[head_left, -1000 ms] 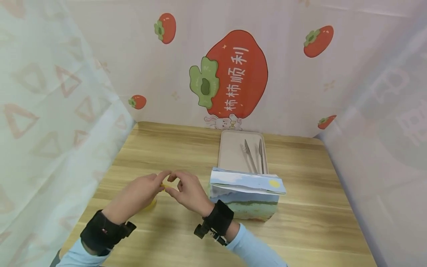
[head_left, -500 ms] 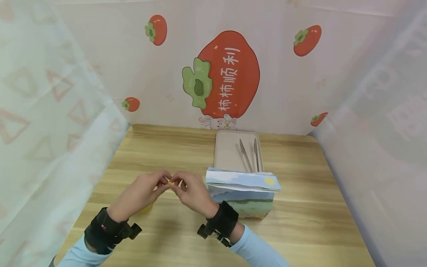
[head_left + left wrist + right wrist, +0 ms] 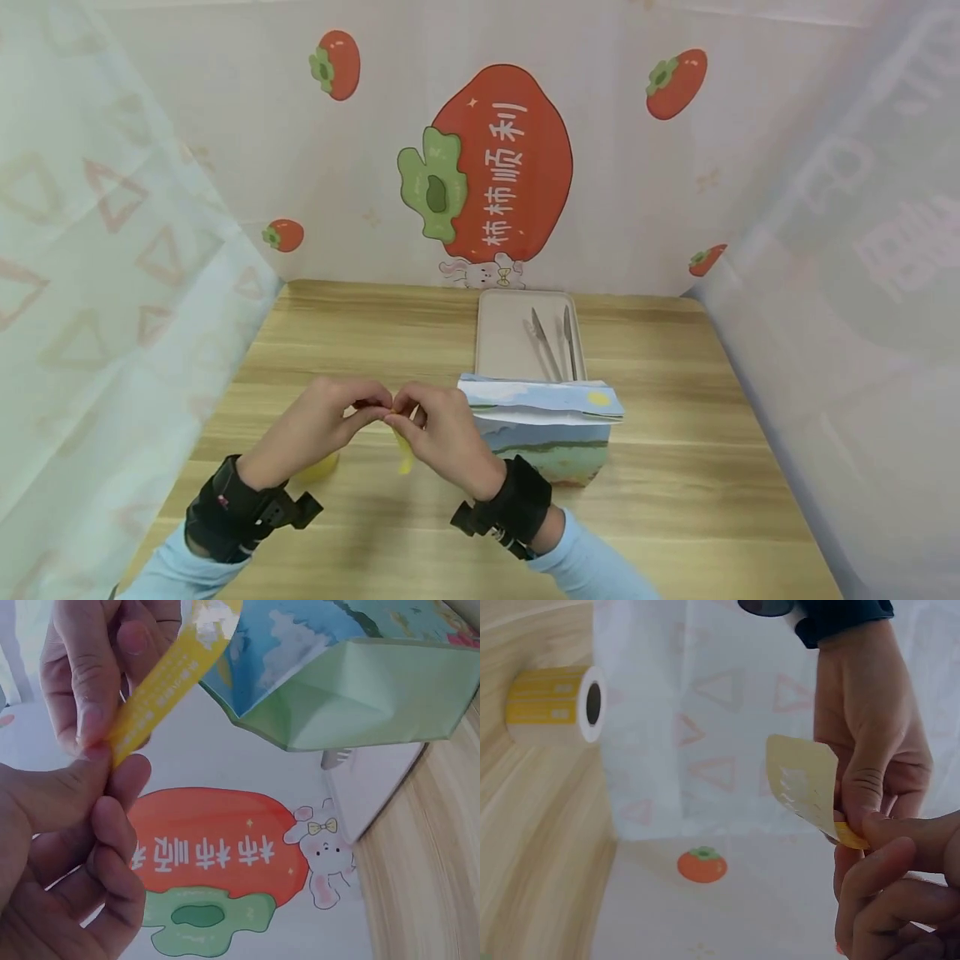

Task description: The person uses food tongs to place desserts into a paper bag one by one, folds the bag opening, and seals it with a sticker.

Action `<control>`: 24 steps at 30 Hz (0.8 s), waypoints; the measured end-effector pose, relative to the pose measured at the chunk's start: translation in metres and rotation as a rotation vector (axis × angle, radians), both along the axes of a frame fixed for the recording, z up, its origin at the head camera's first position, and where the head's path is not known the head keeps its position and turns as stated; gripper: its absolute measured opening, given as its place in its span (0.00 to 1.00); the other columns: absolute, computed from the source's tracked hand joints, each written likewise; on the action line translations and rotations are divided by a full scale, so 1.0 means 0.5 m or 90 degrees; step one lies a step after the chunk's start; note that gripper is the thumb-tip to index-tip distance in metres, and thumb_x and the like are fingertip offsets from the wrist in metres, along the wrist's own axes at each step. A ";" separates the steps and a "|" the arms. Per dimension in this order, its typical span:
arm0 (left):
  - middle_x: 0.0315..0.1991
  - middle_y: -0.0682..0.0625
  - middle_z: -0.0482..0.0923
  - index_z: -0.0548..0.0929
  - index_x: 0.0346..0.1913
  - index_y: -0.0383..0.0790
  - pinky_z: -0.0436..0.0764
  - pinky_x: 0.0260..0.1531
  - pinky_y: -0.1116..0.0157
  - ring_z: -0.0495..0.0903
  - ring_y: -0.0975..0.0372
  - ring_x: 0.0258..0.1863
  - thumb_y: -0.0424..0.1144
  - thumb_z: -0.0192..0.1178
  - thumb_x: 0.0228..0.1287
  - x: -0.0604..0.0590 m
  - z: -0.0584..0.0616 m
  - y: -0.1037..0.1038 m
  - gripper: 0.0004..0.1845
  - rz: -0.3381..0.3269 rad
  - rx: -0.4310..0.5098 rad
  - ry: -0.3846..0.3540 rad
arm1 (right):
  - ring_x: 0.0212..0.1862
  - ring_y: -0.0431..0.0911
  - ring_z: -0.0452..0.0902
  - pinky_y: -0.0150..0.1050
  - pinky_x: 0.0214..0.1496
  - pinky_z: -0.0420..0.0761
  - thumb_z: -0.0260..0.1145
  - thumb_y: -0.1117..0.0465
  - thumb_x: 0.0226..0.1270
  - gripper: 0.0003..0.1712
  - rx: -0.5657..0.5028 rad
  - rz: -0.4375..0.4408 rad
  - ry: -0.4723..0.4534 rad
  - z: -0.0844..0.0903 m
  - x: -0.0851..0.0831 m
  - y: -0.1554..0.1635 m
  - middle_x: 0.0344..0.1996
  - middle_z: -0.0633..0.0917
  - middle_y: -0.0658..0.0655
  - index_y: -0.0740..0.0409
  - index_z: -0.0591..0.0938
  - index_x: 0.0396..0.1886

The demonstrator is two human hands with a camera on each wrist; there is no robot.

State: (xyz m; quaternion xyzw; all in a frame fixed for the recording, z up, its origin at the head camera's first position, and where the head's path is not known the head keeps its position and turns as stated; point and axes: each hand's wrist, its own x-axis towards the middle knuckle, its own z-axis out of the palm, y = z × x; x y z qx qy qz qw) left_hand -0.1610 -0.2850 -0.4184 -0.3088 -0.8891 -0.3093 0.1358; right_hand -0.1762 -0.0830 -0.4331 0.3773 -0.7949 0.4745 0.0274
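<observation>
Fingertips to fingertips, my left hand (image 3: 318, 429) and my right hand (image 3: 446, 437) pinch a yellow sticker label (image 3: 406, 454) in front of me, left of the paper bag. Printed white writing runs along the label's strip (image 3: 169, 686) in the left wrist view. Its pale back (image 3: 802, 780) curls away from the fingers in the right wrist view. Beneath my left wrist on the table stands a roll of yellow labels (image 3: 547, 705), mostly hidden by that hand in the head view. The landscape-printed paper bag (image 3: 558, 450) has its top folded over and is beside my right hand.
Behind the bag, a beige tray (image 3: 502, 333) holds two knives (image 3: 567, 342) and a fork (image 3: 532, 330). Printed cloth (image 3: 360, 150) hangs at the back and both sides of the wooden table (image 3: 675, 467).
My right thumb and fingers have closed in to meet my left fingertips. The yellow label now hangs down below the hands. The head view has drifted slightly to the right.
</observation>
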 end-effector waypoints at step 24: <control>0.55 0.44 0.82 0.81 0.57 0.37 0.79 0.57 0.51 0.80 0.52 0.56 0.46 0.70 0.61 -0.103 -0.041 0.182 0.24 0.037 -0.011 -0.088 | 0.30 0.39 0.75 0.29 0.33 0.79 0.68 0.66 0.66 0.03 -0.043 -0.202 -0.051 0.063 -0.025 0.263 0.31 0.83 0.54 0.60 0.83 0.38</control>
